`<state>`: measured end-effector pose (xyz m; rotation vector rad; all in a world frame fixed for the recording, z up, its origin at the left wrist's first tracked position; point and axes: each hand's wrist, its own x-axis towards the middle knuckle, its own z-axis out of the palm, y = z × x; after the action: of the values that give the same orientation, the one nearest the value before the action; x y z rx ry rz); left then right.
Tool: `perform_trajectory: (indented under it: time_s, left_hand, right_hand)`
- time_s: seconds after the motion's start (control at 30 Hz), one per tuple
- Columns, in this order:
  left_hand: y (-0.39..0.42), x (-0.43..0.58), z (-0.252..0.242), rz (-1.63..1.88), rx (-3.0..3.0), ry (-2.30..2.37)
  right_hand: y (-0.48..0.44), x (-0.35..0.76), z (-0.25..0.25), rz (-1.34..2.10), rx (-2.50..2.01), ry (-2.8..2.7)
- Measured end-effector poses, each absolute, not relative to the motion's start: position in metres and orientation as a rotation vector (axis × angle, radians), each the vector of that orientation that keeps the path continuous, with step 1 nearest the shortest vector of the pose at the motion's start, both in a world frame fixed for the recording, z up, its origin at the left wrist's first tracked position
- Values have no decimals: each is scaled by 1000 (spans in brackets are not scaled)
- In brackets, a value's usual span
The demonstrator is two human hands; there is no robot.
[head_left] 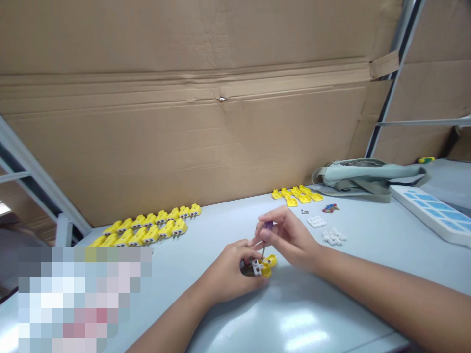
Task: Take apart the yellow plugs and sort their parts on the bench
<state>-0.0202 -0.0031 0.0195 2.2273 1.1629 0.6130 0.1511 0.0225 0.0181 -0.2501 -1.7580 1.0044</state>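
L hand (232, 270) grips yellow plastic plug half (268, 270) w/ white block (256, 267), toward front edge of pale-blue tabletop (353, 299); R hand (290, 238) pinches purple-handled screwdriver (269, 225). Plug half prob. light, stiff, slick; best held by sides.

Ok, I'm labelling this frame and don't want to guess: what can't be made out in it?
All in the head view:
Purple-handled tool: grip partly hidden by the right hand; tip too small to make out.
Yellow piece: partly covered by the left hand.
Coloured bits: too small to identify.
Lower left: whatever lies behind the pixelated patch.
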Motion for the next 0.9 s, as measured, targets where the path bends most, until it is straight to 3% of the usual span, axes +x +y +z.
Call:
perform_trajectory:
  time_s: [0.1, 0.3, 0.5, 0.77, 0.9]
  left_hand:
    - [-3, -20, 20, 566, 2232, 1174]
    - [-1, -18, 24, 499, 2222, 1177]
    - [-2, -19, 28, 447, 2205, 1167]
    - [2, -22, 26, 430, 2238, 1125]
    - [2, -22, 25, 437, 2260, 1119]
  right_hand:
    - [27, 148, 23, 1112, -424, -1520]
    - [38, 152, 37, 943, -625, -1407]
    - [52, 161, 38, 1292, -656, -1353]
    - [58, 162, 34, 1718, -332, -1400]
    - [46, 156, 38, 1739, -344, -1328]
